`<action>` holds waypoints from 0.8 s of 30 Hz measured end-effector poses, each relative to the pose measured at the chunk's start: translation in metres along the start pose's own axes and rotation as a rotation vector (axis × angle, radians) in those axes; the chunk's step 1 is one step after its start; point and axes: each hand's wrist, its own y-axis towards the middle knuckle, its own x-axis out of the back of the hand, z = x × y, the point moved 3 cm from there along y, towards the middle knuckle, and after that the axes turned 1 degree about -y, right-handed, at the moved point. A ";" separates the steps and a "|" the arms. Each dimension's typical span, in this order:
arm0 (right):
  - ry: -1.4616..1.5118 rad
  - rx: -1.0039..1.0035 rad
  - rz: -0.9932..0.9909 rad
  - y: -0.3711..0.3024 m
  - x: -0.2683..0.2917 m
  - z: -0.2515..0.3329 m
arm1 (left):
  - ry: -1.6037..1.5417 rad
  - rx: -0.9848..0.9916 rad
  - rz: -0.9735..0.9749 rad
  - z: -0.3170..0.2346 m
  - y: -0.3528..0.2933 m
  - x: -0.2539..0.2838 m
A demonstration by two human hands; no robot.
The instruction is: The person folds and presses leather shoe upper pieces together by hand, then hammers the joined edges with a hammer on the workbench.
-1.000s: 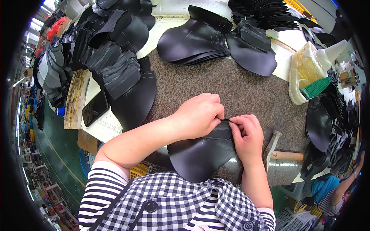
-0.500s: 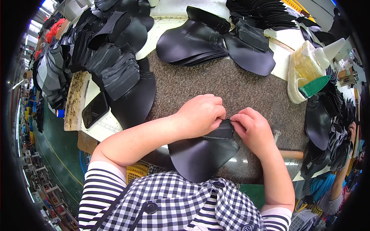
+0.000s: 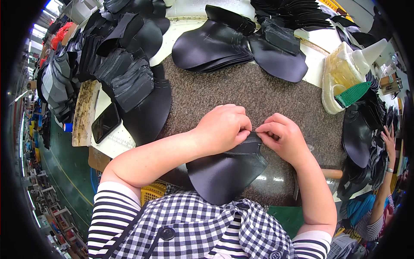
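Your left hand (image 3: 226,128) and right hand (image 3: 281,134) are pinching a black flap (image 3: 224,175) at the table's (image 3: 207,93) near edge. Stacks (image 3: 211,46), a bottle (image 3: 343,69), a wooden handle (image 3: 332,173) and a marked ruler (image 3: 122,140) are crowding around.

Black piece (image 3: 224,177), speckled brown work surface (image 3: 207,90), black-and-white checked garment (image 3: 194,222), black-and-white striped sleeves (image 3: 113,211), yellow basket (image 3: 152,192)

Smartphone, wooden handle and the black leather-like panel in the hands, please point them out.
Smartphone (image 3: 106,124): head view, middle of its dark screen.
Wooden handle (image 3: 332,173): head view, its exposed part.
Black leather-like panel (image 3: 226,175): head view, its broad smooth part.
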 end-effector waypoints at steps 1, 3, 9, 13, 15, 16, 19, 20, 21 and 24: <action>0.000 0.000 0.000 -0.001 0.000 0.000 | 0.066 -0.055 -0.006 -0.003 0.000 -0.001; -0.026 0.016 0.024 -0.002 -0.001 0.001 | 0.130 -0.117 -0.007 -0.009 0.001 -0.003; -0.173 -0.096 -0.107 -0.026 0.039 0.021 | 0.277 -0.129 0.074 -0.013 0.008 -0.008; -0.482 -0.318 0.139 -0.086 0.090 0.036 | 0.381 -0.043 0.106 -0.013 -0.004 -0.002; -0.672 -0.406 0.234 -0.120 0.089 0.042 | 0.344 -0.022 0.148 -0.014 0.002 -0.002; -0.698 -0.443 0.144 -0.132 0.082 0.039 | 0.213 0.000 0.156 -0.014 0.005 -0.001; -0.567 -0.579 0.100 -0.154 0.073 0.014 | 0.070 0.035 0.155 -0.012 0.005 -0.003; -0.579 -0.519 0.035 -0.150 0.072 0.019 | 0.046 0.040 0.144 -0.011 0.006 -0.005; -0.572 -0.510 0.035 -0.142 0.069 0.021 | 0.054 0.047 0.141 -0.011 0.005 -0.006; -0.333 -0.353 -0.158 -0.110 0.059 0.039 | 0.036 0.056 0.079 -0.014 0.002 -0.009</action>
